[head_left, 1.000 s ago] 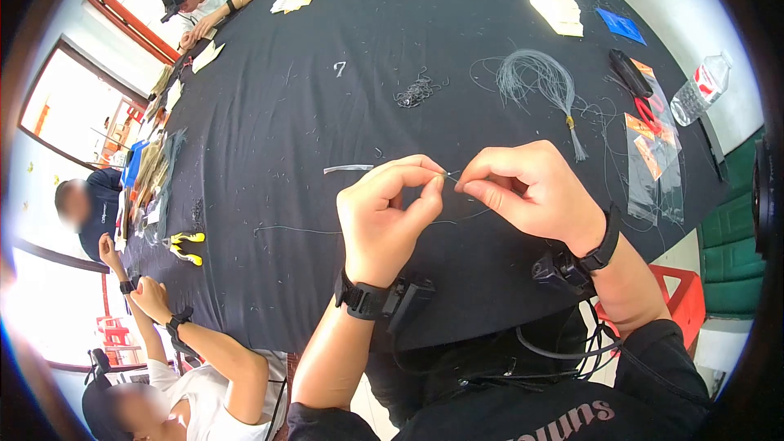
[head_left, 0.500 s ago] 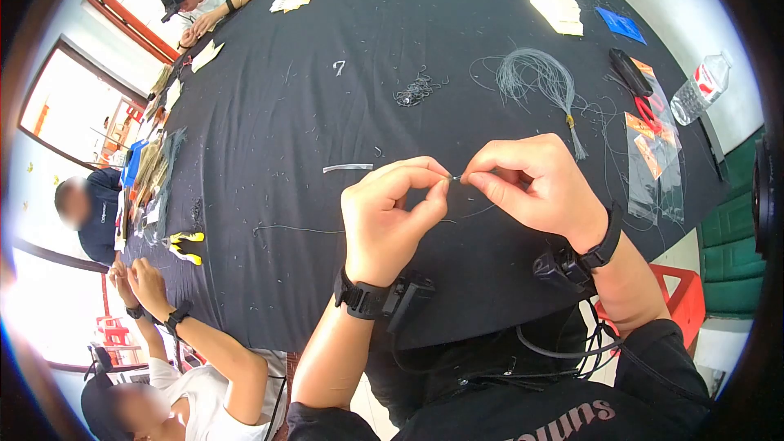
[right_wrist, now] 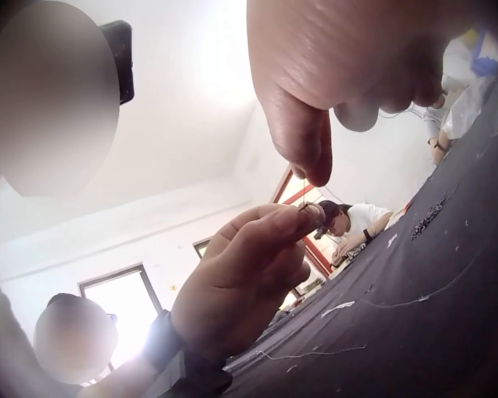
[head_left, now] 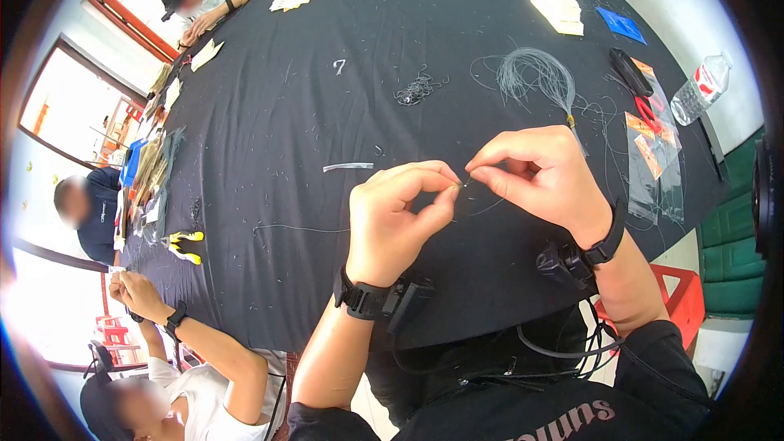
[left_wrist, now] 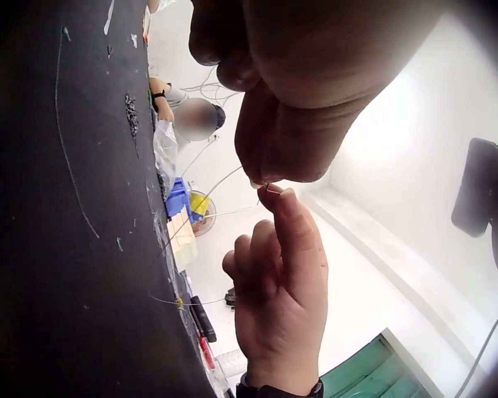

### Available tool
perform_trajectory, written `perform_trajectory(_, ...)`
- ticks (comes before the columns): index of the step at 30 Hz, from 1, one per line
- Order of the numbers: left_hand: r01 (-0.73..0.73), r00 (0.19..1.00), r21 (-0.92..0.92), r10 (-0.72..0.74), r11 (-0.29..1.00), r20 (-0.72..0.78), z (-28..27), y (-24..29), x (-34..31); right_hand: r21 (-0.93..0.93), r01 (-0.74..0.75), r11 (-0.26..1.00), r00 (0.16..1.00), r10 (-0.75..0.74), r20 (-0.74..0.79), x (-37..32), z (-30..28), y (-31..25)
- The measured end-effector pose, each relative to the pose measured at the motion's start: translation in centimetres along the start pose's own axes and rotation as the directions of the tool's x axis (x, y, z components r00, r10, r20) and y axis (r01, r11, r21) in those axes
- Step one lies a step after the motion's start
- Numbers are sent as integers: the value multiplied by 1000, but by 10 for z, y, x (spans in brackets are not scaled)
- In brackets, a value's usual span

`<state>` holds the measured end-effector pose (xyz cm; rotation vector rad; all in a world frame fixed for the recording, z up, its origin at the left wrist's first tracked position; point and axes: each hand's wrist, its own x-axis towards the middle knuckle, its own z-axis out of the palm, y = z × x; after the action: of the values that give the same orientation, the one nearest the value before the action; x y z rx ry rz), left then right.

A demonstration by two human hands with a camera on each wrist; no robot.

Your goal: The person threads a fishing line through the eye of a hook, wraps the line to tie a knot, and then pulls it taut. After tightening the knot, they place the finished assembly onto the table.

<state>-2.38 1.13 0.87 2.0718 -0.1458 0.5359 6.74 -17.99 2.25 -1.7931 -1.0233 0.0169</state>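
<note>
Thumb to forefinger, a person's left hand [head_left: 400, 216] and right hand [head_left: 543, 184] pinch a thin strand [right_wrist: 305, 191] above a black-draped bench [head_left: 269, 139], just right of centre in the head view. The two hands are slightly apart — the strand spans the narrow gap between their fingertips, its finer detail too small to make out. A heap of dark hooks [head_left: 418, 91] lies at upper centre, with a coiled bundle of clear line [head_left: 535, 75] to its right. A short clear tube [head_left: 348, 167] rests near the left hand; yellow-handled pliers [head_left: 188, 237] lie at left, a plastic bottle [head_left: 702, 88] at right.
</note>
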Motion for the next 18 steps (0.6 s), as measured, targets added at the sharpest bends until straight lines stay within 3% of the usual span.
perform_trajectory(8, -44, 998, -52, 46, 998, 32, -1, 0, 0, 39, -47, 998, 999, 48, -11, 0, 1, 1)
perform_trajectory(14, -56, 998, -118, 57, 991, 7, -3, 2, -3, 357, -315, 879, 949, 289, 125, 0, 3, 6)
perform_trajectory(18, -69, 996, -149, 61, 986, -61, -4, 4, -3, 547, -369, 752, 926, 349, 144, -2, 15, 8)
